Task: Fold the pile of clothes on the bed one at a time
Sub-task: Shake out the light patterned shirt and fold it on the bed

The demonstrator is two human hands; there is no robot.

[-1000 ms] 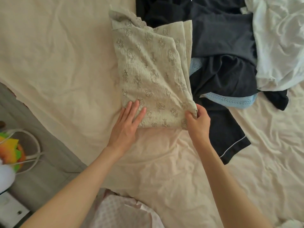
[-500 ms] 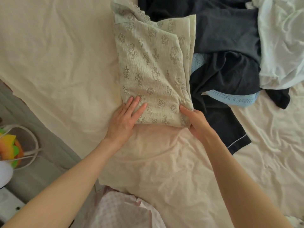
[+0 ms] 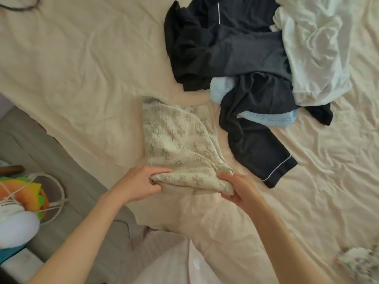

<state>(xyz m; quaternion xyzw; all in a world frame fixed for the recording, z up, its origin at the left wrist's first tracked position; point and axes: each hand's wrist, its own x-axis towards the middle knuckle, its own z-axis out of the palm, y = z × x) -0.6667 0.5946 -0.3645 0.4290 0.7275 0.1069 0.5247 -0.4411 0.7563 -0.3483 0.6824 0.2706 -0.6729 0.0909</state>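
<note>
Bed [image 3: 71,78] sheet wrinkled; both hands, left hand [image 3: 141,184] and right hand [image 3: 238,190], pinch beige garment's [image 3: 180,144] near-edge corners; soft, light, floppy; best held at corners.

Under the white garment [image 3: 315,58] and the dark clothes [image 3: 235,58] of the pile, a light blue lacy piece [image 3: 268,119] shows only two edges. The white garment runs off the top edge. Well below the pile, a blurred patterned cloth [image 3: 361,261] is cut by the corner, and the left hand [image 3: 139,184] has its fingertips buried in the beige patterned garment [image 3: 180,144].
</note>
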